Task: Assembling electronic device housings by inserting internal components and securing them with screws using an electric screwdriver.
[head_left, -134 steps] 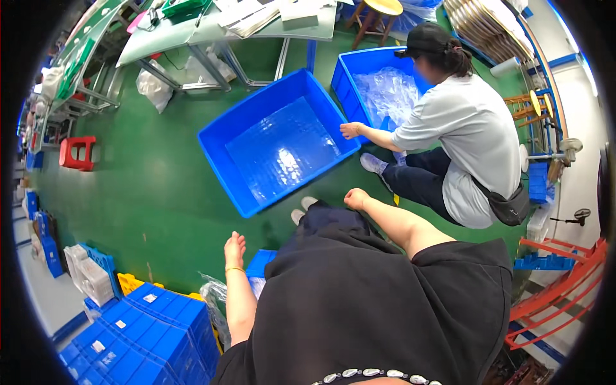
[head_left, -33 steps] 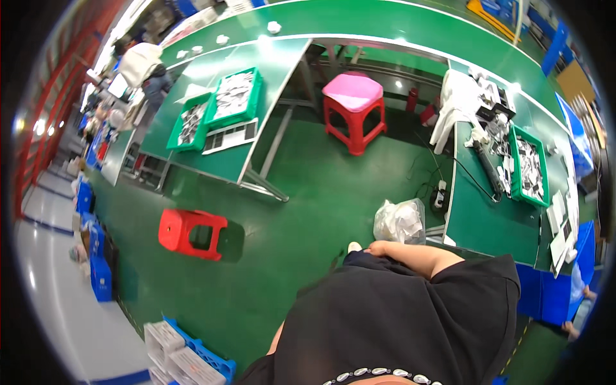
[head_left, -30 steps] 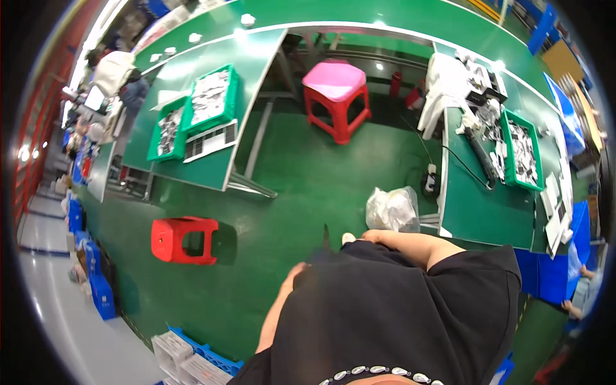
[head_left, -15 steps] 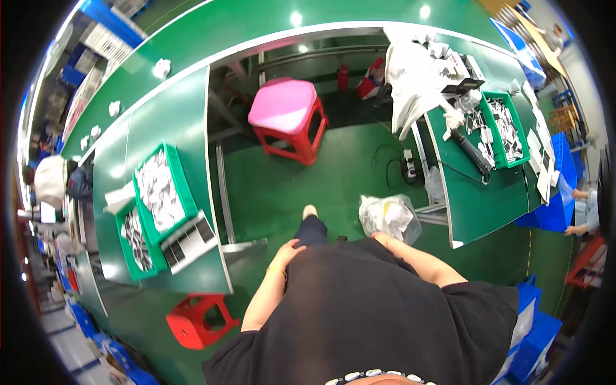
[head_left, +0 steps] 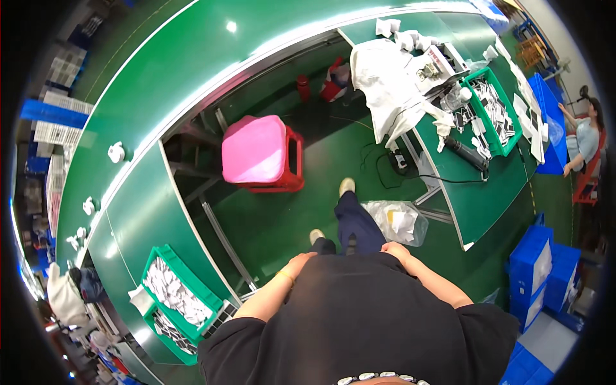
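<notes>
My left hand (head_left: 300,263) is at my waist, beside my dark trousers (head_left: 353,221), and its fingers are mostly hidden. At the other side of my waist, my right hand (head_left: 396,251) lies against the black shirt (head_left: 378,308), fingers too unclear to read. I make out no object in either hand. A clear plastic bag (head_left: 410,230) with white and yellow contents sits on the floor just beyond my right hand. Ahead stands a red stool (head_left: 292,163) with a pink seat (head_left: 253,151).
On the right bench (head_left: 449,186) are a green tray (head_left: 494,106) of small parts, a corded black tool (head_left: 467,154) and white cloth (head_left: 382,83). Green trays (head_left: 179,289) stand on the left bench (head_left: 144,221). Blue boxes (head_left: 532,260) are stacked at right; a seated person (head_left: 584,135) is beyond.
The view has turned and moved forward between the benches; the stool is nearer and both my feet now show. The left trays have shifted down and backward in view. My hands stay at my waist.
</notes>
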### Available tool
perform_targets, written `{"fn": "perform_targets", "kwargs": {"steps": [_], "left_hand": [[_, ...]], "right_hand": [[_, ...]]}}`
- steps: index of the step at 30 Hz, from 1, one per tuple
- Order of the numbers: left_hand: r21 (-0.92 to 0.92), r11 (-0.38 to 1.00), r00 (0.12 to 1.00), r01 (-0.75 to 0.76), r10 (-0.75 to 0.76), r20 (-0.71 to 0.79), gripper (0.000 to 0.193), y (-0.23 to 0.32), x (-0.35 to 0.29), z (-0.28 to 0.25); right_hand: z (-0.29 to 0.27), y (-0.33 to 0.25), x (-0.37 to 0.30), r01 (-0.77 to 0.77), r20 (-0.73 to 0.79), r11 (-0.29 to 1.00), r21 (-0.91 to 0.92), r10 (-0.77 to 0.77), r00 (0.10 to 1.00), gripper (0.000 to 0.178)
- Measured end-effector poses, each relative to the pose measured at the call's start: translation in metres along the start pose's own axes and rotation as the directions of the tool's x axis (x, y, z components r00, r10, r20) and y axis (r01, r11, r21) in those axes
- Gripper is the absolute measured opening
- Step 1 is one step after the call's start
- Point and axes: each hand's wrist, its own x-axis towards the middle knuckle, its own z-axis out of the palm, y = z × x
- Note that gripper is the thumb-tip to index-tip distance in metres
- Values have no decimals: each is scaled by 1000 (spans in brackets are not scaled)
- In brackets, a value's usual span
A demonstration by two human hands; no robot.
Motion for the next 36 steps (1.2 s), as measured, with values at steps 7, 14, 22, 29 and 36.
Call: {"fn": "perform_targets", "kwargs": {"steps": [7, 14, 22, 29, 36], "left_hand": [[-15, 999, 989, 47, -45, 139, 45, 60, 70, -88], [313, 924, 975, -218, 223, 22, 53, 85, 142, -154], [254, 946, 944, -200, 116, 309, 55, 149, 212, -247], [200, 980, 1000, -15, 19, -19, 49, 109, 332, -313], [911, 394, 719, -126, -596, 357, 53, -101, 445, -310]], "right_hand": [[-92, -34, 75, -18, 51, 994, -112, 24, 998, 25], [-159, -31, 124, 1, 138, 1000, 27, -4, 990, 23], [-156, 7, 179, 144, 48, 966, 216, -158, 986, 23], [-123, 42, 205, 197, -77, 957, 213, -185, 980, 29], [-166, -47, 212, -184, 168, 930, 319, 136, 976, 61]]}}
